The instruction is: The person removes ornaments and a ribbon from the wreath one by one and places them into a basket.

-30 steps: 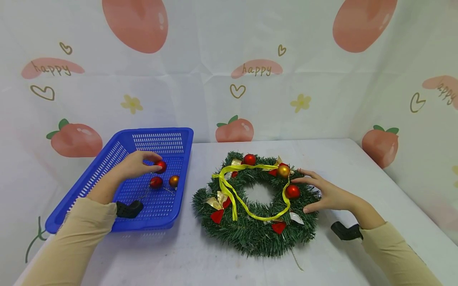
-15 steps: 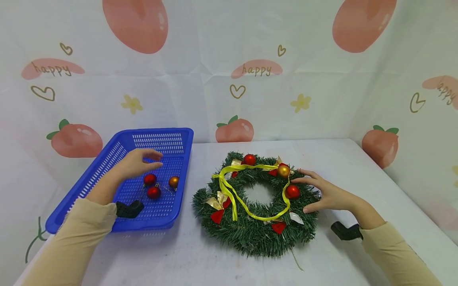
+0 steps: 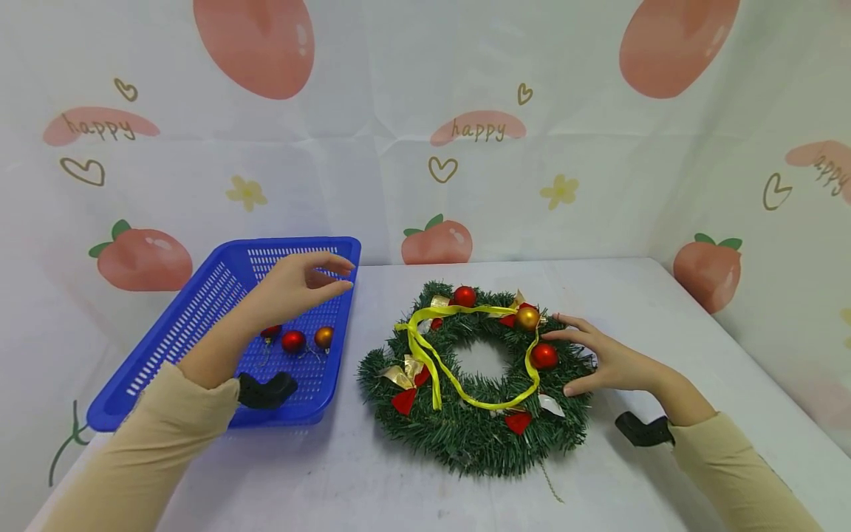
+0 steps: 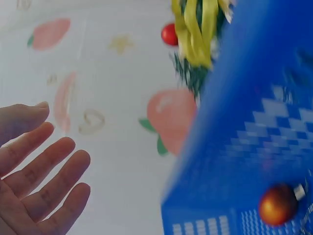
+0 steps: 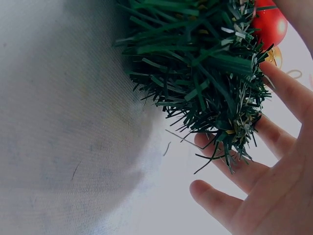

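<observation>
In the head view, the wreath (image 3: 459, 440), a ring of bristly green tinsel, lies flat near the middle of the bench (image 3: 665, 318). A flat yellow ribbon (image 3: 495, 406) loops over it among shiny round ornaments and small red and gold bows (image 3: 402, 403). The blue plastic basket (image 3: 340, 332), with slotted walls, stands by the bench's left edge. The left hand (image 3: 295, 284) hangs over the basket, fingers bent slightly, holding nothing. The right hand (image 3: 608, 362) rests loosely at the wreath's right side, released. In the basket lie a gold ball (image 3: 324, 338) and a red ball (image 3: 293, 341); another red one is partly hidden by the left forearm.

In the left wrist view, the left hand is cut off by the frame, its fingers apart and bare. The basket's rim is blurred, and the wreath shows only in part.

In the right wrist view, stiff, narrow strands partly cover the right hand's spread fingers. The bench surface looks finely woven. A glossy red ornament is cut off at the top.
</observation>
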{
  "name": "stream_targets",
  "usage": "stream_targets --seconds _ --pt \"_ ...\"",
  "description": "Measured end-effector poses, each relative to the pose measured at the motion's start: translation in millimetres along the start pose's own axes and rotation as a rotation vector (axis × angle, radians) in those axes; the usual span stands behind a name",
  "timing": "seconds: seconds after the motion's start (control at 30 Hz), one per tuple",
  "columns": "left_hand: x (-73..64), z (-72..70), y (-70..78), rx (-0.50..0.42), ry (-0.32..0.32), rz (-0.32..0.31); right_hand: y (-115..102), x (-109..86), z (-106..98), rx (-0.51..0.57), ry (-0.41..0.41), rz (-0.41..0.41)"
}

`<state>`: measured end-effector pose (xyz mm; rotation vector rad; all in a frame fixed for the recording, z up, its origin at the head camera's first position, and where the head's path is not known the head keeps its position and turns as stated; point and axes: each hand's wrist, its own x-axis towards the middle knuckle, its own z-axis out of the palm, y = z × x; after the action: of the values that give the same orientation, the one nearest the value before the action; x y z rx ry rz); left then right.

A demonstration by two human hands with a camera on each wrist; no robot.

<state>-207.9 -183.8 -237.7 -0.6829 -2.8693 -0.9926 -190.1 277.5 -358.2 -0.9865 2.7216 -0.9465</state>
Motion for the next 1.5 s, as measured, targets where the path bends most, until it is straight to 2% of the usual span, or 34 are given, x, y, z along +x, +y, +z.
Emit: stream_targets --seconds 0.13,0.3,0.47,0.73,1.13,1.33,1.5 --pt "8.3 13.6 16.2 -0.017 -0.011 0.041 0.3 0.3 -0.1 0.002 -0.004 0.006" --pt "20.3 30.5 29.7 -0.043 -0.039 0.116 -0.2 0.6 -0.5 0.002 -0.007 0.009" --pt "31.4 44.8 43.3 -0.068 -0.063 0.149 -0.3 0.0 -0.3 0.006 -0.007 0.009" --pt "51.8 67.1 50.6 -0.042 -0.066 0.209 0.0 0.0 0.3 0.004 -0.008 0.011" --pt "82.9 96.5 47.3 -0.041 -0.113 0.153 -0.1 -0.1 0.5 -0.003 -0.003 0.004" --pt "93.1 106.1 47.5 -0.033 -0.129 0.140 1.7 -0.3 0.8 0.003 -0.003 0.006" --pt "101.9 112.3 48.3 -0.028 -0.143 0.104 3.1 -0.4 0.9 0.005 -0.004 0.006"
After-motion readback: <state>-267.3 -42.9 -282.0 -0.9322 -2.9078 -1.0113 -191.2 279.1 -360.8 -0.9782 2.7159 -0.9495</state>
